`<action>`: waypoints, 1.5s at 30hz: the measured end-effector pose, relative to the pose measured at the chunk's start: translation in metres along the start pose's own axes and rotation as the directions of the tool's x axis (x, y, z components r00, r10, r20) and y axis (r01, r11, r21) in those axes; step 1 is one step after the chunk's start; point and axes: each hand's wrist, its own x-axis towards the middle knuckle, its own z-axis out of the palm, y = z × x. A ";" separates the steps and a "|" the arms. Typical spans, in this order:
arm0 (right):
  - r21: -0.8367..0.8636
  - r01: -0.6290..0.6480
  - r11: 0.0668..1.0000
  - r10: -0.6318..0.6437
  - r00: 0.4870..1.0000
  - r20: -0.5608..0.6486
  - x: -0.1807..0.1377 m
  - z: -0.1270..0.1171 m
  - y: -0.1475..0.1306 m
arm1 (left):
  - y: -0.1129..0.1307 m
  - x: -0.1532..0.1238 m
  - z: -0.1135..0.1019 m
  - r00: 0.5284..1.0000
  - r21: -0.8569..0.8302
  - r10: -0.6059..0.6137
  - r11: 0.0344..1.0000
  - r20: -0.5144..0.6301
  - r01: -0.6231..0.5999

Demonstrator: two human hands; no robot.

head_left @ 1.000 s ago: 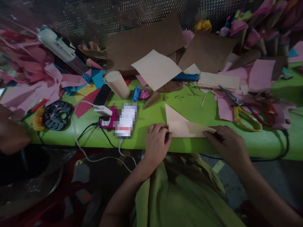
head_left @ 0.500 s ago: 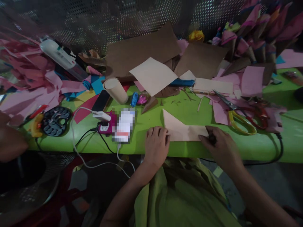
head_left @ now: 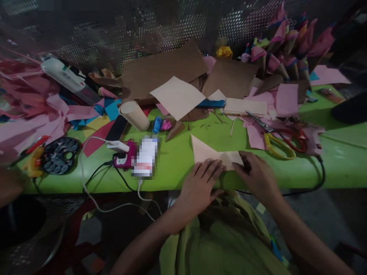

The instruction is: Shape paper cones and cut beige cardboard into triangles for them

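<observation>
A pale cream sheet of folded paper [head_left: 202, 150] lies near the table's front edge, with a pointed corner standing up at its left end. My left hand [head_left: 199, 187] rests flat across its lower edge, fingers stretched and thumb apart. At the paper's right end, my right hand [head_left: 259, 172] pinches it between thumb and fingers. The left fingers hide part of the lower edge. To the right lie scissors [head_left: 279, 146] with yellow and red handles, beside a pink glue gun [head_left: 313, 139] on a cord.
Behind the paper are brown sheets [head_left: 163, 68] and a cream square [head_left: 177, 97]. On the left stand a cardboard tube [head_left: 134, 115], a blurred lit phone [head_left: 145, 156], a magenta socket [head_left: 124, 154] with cables and a black tray [head_left: 60, 155]. Another person's arm [head_left: 10, 185] shows far left.
My left hand has moved right from the paper's left end onto its lower middle, its fingers now flattened. My right hand still pinches the right end. The view has shifted slightly.
</observation>
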 end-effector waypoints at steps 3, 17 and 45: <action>0.070 -0.019 0.997 0.019 1.000 0.000 0.002 -0.003 -0.002 | 0.000 -0.002 0.000 1.000 0.009 -0.003 1.000 0.014 0.003; -0.106 0.499 0.860 -0.495 0.867 0.061 -0.041 -0.012 -0.021 | -0.001 0.000 0.003 1.000 0.017 0.012 1.000 0.016 -0.012; -0.126 0.465 0.876 -0.444 0.881 0.161 0.013 -0.015 0.011 | -0.030 -0.031 -0.025 0.985 -0.223 -0.167 0.963 -0.046 0.153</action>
